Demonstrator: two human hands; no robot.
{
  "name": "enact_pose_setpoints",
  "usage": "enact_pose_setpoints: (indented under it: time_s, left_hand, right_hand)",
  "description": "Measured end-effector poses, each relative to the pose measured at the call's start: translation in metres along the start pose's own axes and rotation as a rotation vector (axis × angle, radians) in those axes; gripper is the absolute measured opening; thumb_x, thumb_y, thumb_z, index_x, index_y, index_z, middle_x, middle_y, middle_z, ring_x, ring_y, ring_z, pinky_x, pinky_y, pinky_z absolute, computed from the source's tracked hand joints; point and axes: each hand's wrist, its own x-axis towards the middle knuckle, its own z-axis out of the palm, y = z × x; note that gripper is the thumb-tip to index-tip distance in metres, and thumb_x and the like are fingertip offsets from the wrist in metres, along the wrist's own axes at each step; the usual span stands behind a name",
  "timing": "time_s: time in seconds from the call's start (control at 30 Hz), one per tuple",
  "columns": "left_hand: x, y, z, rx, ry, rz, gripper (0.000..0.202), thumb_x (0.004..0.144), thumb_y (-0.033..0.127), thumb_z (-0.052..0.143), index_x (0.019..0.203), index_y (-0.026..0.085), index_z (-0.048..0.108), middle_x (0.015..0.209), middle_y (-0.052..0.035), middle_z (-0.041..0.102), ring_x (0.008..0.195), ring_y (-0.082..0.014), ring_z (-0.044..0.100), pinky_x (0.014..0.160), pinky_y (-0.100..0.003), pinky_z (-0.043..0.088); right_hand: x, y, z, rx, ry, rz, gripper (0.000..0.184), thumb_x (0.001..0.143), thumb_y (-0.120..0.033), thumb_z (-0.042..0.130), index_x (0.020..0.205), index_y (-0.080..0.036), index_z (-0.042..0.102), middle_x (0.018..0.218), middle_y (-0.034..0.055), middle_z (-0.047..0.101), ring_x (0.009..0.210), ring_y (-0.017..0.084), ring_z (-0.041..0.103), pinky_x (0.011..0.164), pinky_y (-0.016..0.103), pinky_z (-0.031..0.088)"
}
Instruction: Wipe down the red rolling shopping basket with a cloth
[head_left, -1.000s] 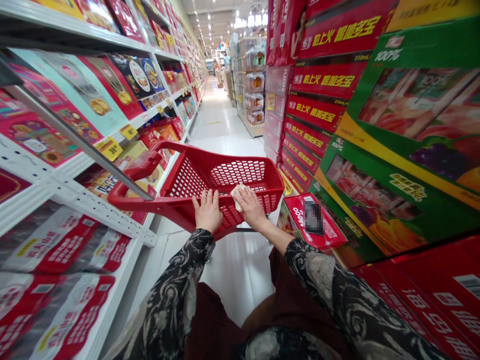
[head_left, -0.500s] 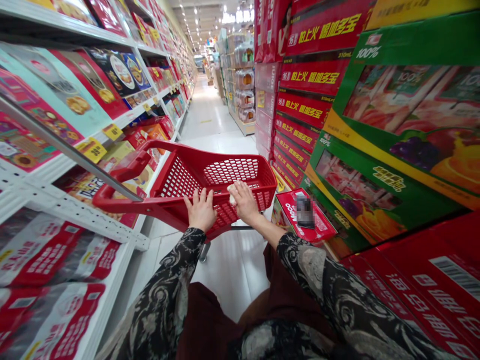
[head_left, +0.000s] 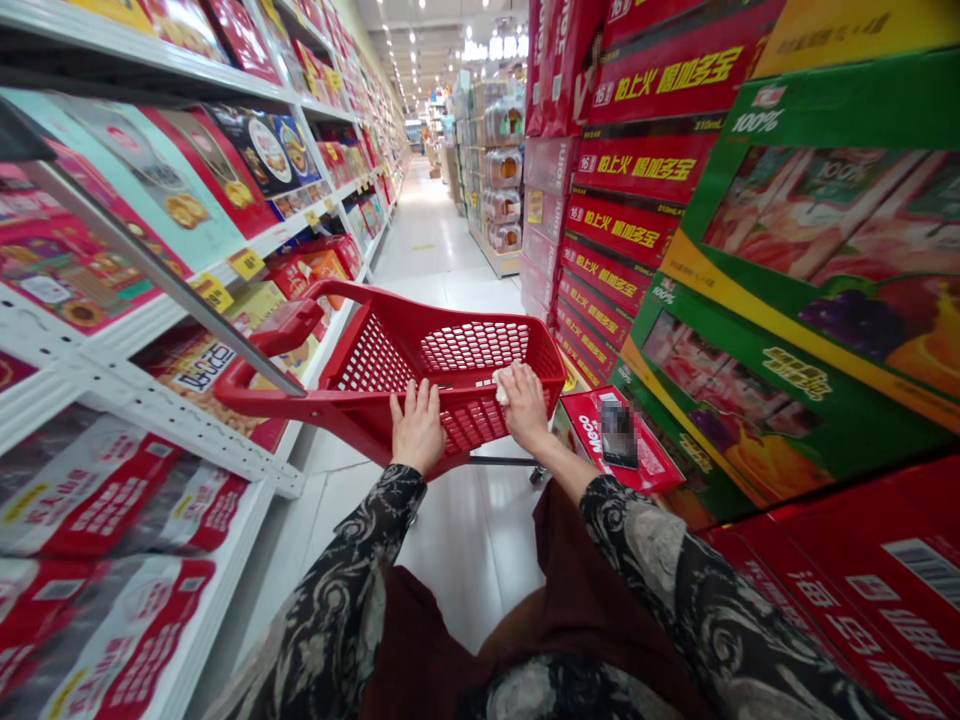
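And here, in the aisle, the near rim of the red shopping cart (head_left: 349, 404) is covered by both hands! The left hand (head_left: 418, 428) is laid over it, fingers spread and nearly straight, with nothing loose seen in it; whether the rim is gripped from below cannot be told. Farther right, near the cart's corner, a crumpled white wipe (head_left: 501, 386) is bunched under the right hand (head_left: 527, 408), whose fingers are bent over it against the rim. A wiping stroke appears to be in hand, and by the left hand the cart can be well braced, for a wheel (head_left: 537, 474) is seen below and a roll could be set off by a hard push. The wipe is best flattened under the fingertips and folded over the edge, so that top and side are caught in one even pass. And careful at that corner: the red Meco box (head_left: 589, 420), with a dark phone-like object (head_left: 620, 440) on top, is placed just beside the cart and could be knocked by an overrun stroke.
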Motion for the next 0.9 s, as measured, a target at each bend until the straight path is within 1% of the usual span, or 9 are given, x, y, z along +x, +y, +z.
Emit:
enact_pose_setpoints:
  time_s: [0.13,0.2,0.27,0.37,0.47,0.53,0.7,0.8,0.9]
  left_hand:
    - [0.002,-0.002,-0.002,0.007,-0.016,0.008,0.064,0.076,0.024,0.042,0.138,0.008,0.035,0.147,-0.0144,0.032,0.138,-0.0311,0.021,0.111,-0.057,0.012]
    - [0.002,-0.009,-0.003,0.020,-0.013,0.004,0.064,0.076,0.025,0.041,0.138,0.009,0.036,0.148,-0.0141,0.030,0.139,-0.0309,0.019,0.110,-0.059,0.011]
    - [0.001,-0.018,-0.005,0.040,-0.008,-0.018,0.064,0.076,0.025,0.042,0.138,0.010,0.036,0.149,-0.0146,0.029,0.139,-0.0315,0.016,0.110,-0.060,0.009]
    - [-0.002,-0.028,-0.006,0.065,-0.027,-0.021,0.066,0.075,0.023,0.043,0.139,0.011,0.034,0.149,-0.0149,0.028,0.139,-0.0324,0.016,0.110,-0.061,0.006]
    - [-0.003,-0.028,-0.004,0.077,-0.024,-0.010,0.067,0.074,0.022,0.043,0.140,0.010,0.032,0.149,-0.0157,0.027,0.140,-0.0331,0.015,0.110,-0.061,0.005]
    - [-0.002,-0.025,-0.003,0.082,-0.014,-0.009,0.068,0.074,0.022,0.042,0.140,0.009,0.031,0.150,-0.0163,0.026,0.140,-0.0332,0.014,0.110,-0.061,0.004]
    - [0.004,-0.022,0.002,0.101,-0.011,-0.023,0.069,0.074,0.020,0.041,0.141,0.010,0.029,0.151,-0.0150,0.023,0.140,-0.0324,0.012,0.110,-0.060,0.006]
    - [0.009,-0.025,0.004,0.093,-0.022,-0.050,0.071,0.074,0.021,0.041,0.142,0.010,0.026,0.152,-0.0146,0.020,0.140,-0.0323,0.010,0.109,-0.060,0.010]
    - [0.014,-0.030,0.002,0.109,-0.068,-0.062,0.070,0.075,0.023,0.041,0.142,0.010,0.025,0.152,-0.0147,0.019,0.141,-0.0321,0.010,0.108,-0.061,0.014]
  right_hand:
    - [0.004,-0.037,0.014,0.030,-0.063,-0.176,0.052,0.083,-0.008,0.046,0.134,-0.018,0.046,0.146,0.0107,0.034,0.139,0.022,0.019,0.113,0.044,0.019]
    - [0.005,-0.044,0.016,0.026,-0.082,-0.230,0.051,0.085,-0.008,0.044,0.134,-0.021,0.046,0.147,0.0088,0.034,0.139,0.022,0.020,0.112,0.044,0.020]
    - [0.004,-0.038,0.013,0.007,-0.098,-0.245,0.052,0.086,-0.008,0.044,0.135,-0.025,0.044,0.148,0.0069,0.033,0.139,0.022,0.021,0.111,0.045,0.021]
    - [0.000,-0.014,0.006,-0.033,-0.108,-0.233,0.056,0.085,-0.007,0.044,0.136,-0.029,0.042,0.149,0.0053,0.031,0.139,0.023,0.020,0.110,0.047,0.021]
    - [-0.005,0.010,-0.001,-0.063,-0.099,-0.186,0.054,0.086,-0.006,0.043,0.134,-0.029,0.045,0.148,0.0064,0.033,0.139,0.023,0.021,0.110,0.048,0.021]
    - [-0.007,0.018,-0.003,-0.062,-0.094,-0.165,0.054,0.085,-0.005,0.042,0.134,-0.028,0.045,0.147,0.0065,0.034,0.139,0.022,0.021,0.110,0.047,0.022]
    - [-0.003,0.018,0.002,-0.031,-0.072,-0.143,0.053,0.085,-0.004,0.042,0.133,-0.025,0.046,0.147,0.0058,0.034,0.139,0.021,0.020,0.111,0.043,0.024]
    - [0.002,0.013,0.007,-0.027,-0.068,-0.127,0.052,0.086,-0.006,0.042,0.135,-0.025,0.045,0.148,0.0059,0.033,0.139,0.022,0.020,0.111,0.044,0.023]
    - [0.006,0.010,0.010,-0.035,-0.081,-0.131,0.054,0.087,-0.007,0.043,0.137,-0.026,0.040,0.149,0.0061,0.030,0.140,0.023,0.018,0.110,0.046,0.024]
